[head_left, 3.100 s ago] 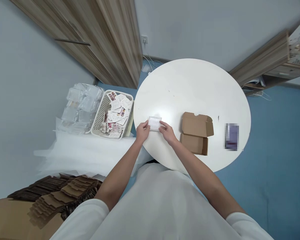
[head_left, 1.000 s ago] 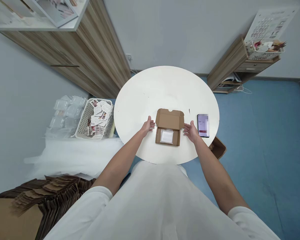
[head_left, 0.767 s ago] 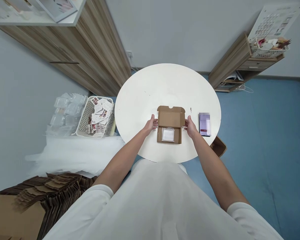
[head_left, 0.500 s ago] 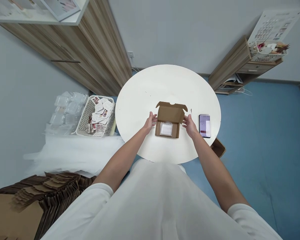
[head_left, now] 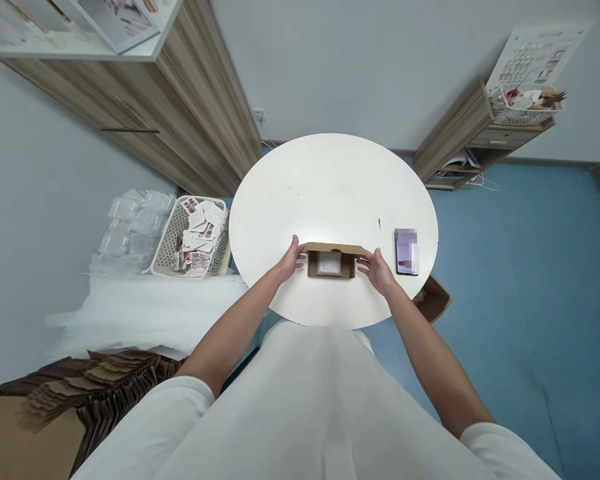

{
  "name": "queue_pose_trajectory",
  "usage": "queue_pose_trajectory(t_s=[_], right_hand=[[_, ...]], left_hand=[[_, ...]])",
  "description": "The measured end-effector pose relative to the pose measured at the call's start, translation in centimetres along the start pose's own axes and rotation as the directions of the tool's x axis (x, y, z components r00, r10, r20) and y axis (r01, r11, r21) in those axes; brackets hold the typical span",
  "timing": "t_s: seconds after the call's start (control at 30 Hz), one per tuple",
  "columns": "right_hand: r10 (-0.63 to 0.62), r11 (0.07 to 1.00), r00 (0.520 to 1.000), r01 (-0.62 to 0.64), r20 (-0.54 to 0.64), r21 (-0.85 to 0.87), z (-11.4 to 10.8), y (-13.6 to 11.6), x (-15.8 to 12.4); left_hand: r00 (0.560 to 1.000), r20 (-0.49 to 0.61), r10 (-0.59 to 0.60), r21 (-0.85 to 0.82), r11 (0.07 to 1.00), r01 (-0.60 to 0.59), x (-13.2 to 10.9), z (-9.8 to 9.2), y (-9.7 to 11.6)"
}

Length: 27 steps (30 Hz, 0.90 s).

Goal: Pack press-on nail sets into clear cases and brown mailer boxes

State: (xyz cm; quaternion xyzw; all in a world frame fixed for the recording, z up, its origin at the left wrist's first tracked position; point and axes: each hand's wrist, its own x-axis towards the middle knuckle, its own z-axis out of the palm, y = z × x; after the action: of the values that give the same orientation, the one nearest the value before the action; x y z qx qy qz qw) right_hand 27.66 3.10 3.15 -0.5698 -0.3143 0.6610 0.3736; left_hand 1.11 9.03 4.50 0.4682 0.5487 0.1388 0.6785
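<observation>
A small brown cardboard box [head_left: 312, 273] lies on the white oval table, its hinged lid [head_left: 336, 247] tilted forward over the back part of the opening. Inside shows a white packet [head_left: 329, 263] in clear wrapping, partly under the lid. At the box's left side, my left hand [head_left: 289, 261] has its fingers on the lid's left corner, thumb raised. My right hand [head_left: 379, 270] takes the lid's right corner in the same way. The lid's side flaps are mostly hidden by my fingers. A phone [head_left: 407, 252] with a lit screen lies right of my right hand.
Left of the table [head_left: 330, 160] stands a white basket [head_left: 163, 250] of printed cards, beside clear plastic containers [head_left: 140, 220]. White sheets [head_left: 160, 307] and stacked flat cardboard [head_left: 105, 387] lie nearer me. An open carton [head_left: 434, 300] sits below the table's right edge.
The lid has swung from standing upright to leaning forward over the box. Both hands have come slightly nearer me with it, and the view has shifted a little.
</observation>
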Motion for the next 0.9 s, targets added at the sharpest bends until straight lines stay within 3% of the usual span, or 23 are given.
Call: queue_pose_trajectory(t_s=[0.1,0.4,0.63,0.77,0.9], right_hand=[[0.026,0.999,1.0,-0.026,0.018,-0.02,0.0,0.0,-0.6],[0.148,0.948,0.988,-0.154,-0.041,-0.278,0.6,-0.5,-2.9],[0.064,0.86,0.966,-0.181,-0.25,-0.477,1.8,2.6,-3.0],[0.028,0.812,0.944,-0.214,-0.329,-0.543,2.1,4.4,-2.7],[0.018,0.776,0.942,-0.224,-0.335,-0.59,2.3,5.3,-2.5]], left_hand=[[0.997,0.067,0.031,-0.029,0.999,-0.03,-0.6,0.1,-0.1],[0.999,0.035,-0.021,0.183,0.983,0.014,-2.4,0.8,-0.7],[0.976,-0.211,-0.054,0.281,0.953,0.113,-2.2,2.4,-4.1],[0.964,-0.253,-0.085,0.371,0.911,0.178,-1.7,3.0,-5.6],[0.955,-0.286,-0.077,0.467,0.86,0.208,-1.4,3.4,-6.3]])
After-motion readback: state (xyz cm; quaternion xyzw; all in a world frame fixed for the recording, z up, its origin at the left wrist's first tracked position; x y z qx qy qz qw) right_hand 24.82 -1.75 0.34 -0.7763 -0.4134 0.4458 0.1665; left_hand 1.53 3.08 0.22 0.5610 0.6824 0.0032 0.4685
